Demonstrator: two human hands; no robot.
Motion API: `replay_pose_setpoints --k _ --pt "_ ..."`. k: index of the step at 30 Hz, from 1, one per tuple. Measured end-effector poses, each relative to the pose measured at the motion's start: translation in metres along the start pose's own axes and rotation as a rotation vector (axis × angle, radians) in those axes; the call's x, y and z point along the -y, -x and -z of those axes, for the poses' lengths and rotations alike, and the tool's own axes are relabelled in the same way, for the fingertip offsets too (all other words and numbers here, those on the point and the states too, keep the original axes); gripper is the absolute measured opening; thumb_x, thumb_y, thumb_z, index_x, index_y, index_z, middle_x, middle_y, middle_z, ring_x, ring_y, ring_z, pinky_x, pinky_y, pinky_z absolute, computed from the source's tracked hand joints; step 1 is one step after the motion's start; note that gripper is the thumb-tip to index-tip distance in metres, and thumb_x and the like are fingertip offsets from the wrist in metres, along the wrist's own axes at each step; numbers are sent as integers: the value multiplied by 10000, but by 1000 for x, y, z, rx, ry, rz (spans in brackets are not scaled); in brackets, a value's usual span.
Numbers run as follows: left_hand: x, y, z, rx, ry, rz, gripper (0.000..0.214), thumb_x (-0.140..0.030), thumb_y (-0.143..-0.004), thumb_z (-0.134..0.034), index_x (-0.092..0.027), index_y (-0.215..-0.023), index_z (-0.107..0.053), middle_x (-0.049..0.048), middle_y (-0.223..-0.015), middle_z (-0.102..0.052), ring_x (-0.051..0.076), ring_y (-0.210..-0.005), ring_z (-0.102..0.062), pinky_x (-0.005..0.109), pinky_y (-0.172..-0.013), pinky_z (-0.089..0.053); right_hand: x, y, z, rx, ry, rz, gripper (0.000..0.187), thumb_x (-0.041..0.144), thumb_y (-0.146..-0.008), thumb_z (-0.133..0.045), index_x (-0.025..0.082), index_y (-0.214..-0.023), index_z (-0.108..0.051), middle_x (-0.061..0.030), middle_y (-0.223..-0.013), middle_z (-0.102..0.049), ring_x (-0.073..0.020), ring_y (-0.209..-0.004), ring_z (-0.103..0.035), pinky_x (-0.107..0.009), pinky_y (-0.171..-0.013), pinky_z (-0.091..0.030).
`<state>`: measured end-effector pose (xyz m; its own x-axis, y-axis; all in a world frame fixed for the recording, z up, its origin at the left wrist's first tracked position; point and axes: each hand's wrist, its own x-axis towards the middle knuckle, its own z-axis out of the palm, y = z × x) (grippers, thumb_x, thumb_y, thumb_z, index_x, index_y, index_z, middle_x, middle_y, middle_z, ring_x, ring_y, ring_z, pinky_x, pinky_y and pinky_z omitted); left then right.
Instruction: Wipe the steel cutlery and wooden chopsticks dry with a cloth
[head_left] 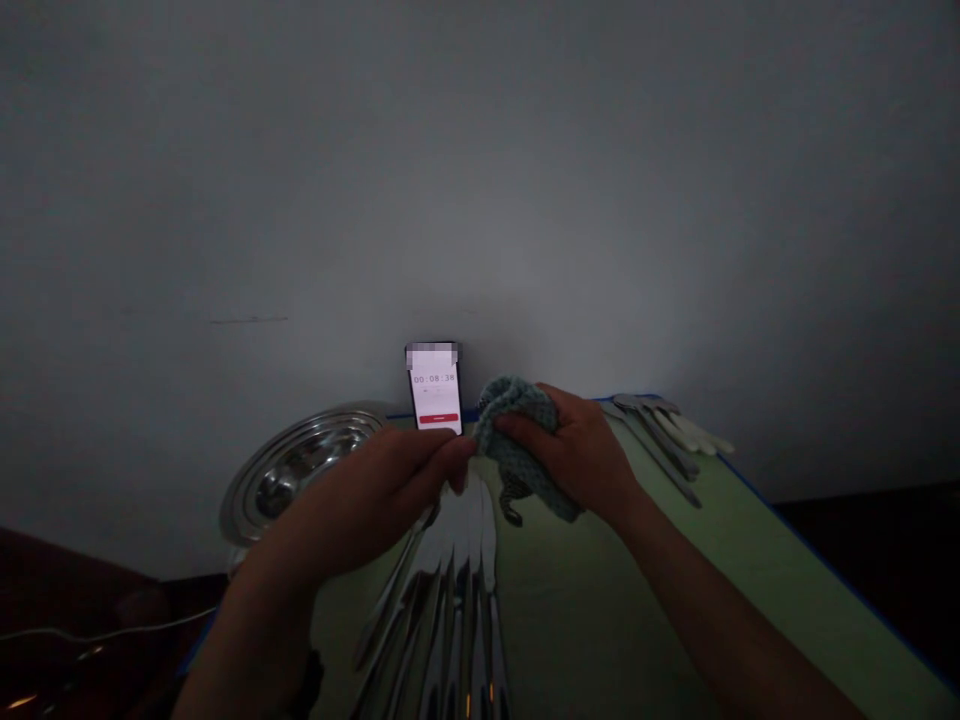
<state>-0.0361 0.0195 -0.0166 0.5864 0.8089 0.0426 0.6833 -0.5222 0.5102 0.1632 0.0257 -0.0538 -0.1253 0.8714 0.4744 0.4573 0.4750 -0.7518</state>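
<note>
a grey wall [480, 200] is seen filling the upper part of the dim view. against it a green table [600, 620] is set, its edge trimmed in blue. on the table a row of metal flatware [450, 530] is laid out, broad flat blades pointed toward the wall and handles toward the wearer; its far end is partly covered by the left hand. at the far left, shiny metal bowls [251, 495] are nested 1 inside another, partly hidden by the left forearm.

the left hand [409, 465] is held above the flatware, fingers stretched toward the cloth; whether anything is gripped by it cannot be told. by the right hand [574, 450] a bunched grey-green cloth [517, 415] is grasped, the thumb pressed over its folds. the cloth is held above the table, between the 2 hands.

near the far right corner, more cutlery [660, 440] is grouped, with white pieces [694, 435] placed beside it. a phone [437, 395] is propped upright near the wall, 00:08:38 being displayed.
</note>
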Motion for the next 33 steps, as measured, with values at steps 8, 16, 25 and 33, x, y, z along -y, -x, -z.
replay_pose_setpoints --k 8,16,25,33 --pt "-1 -4 -5 -19 -90 15 400 -391 -928 -306 -173 -730 -577 -17 -628 -574 120 -590 -528 232 -580 -361 -4 -1 3 69 100 62 211 402 -855 -508 197 -885 -547 -26 -845 -632 -158 -790 -575 -284 -694 -429" --pt "-4 -2 -3 9 -45 -16 389 -374 -928 -314 -173 -721 -575 -25 -619 -570 107 -578 -528 217 -577 -364 -2 -2 1 95 -81 -11 256 443 -840 -518 191 -802 -545 13 -747 -594 -119 -664 -534 -253 -621 -409" --pt "-6 -1 -1 -3 -3 -23 403 -399 -933 -313 -181 -713 -570 -39 -579 -535 92 -545 -509 200 -551 -366 -1 1 -4 -40 -113 18 375 469 -907 -372 190 -672 -455 28 -635 -516 -96 -595 -456 -235 -545 -354" --pt "-4 1 -2 29 -32 -5 423 -403 -931 -301 -178 -695 -570 -31 -582 -537 99 -548 -505 214 -551 -358 0 -1 5 146 -66 77 271 401 -911 -395 190 -810 -532 2 -779 -593 -126 -697 -526 -255 -631 -397"
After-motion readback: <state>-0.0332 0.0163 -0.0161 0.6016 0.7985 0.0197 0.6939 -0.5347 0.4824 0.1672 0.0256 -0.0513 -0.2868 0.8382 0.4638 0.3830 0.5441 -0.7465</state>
